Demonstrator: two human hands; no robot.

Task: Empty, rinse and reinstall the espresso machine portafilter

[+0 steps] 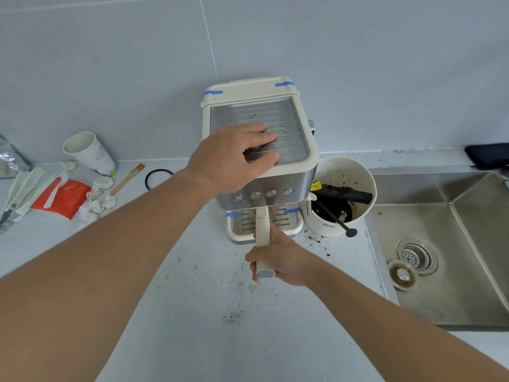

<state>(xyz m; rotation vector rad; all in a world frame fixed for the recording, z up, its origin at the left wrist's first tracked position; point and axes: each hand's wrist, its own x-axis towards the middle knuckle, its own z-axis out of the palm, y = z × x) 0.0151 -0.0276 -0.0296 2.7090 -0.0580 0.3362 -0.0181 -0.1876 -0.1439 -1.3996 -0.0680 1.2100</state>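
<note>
Cream espresso machine (256, 150), 1 left hand (234, 158) spread flat atop, 1 right hand (278, 260) gripping portafilter handle (263, 238)

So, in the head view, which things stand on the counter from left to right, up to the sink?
Paper cup → red packet → brush → black ring → espresso machine → white bucket of coffee grounds → sink drain.

The coffee machine (259, 139) hides the front end of the portafilter (262, 230). My right hand (278, 260) covers part of its handle. The sink (454, 244) runs off the right edge.
</note>
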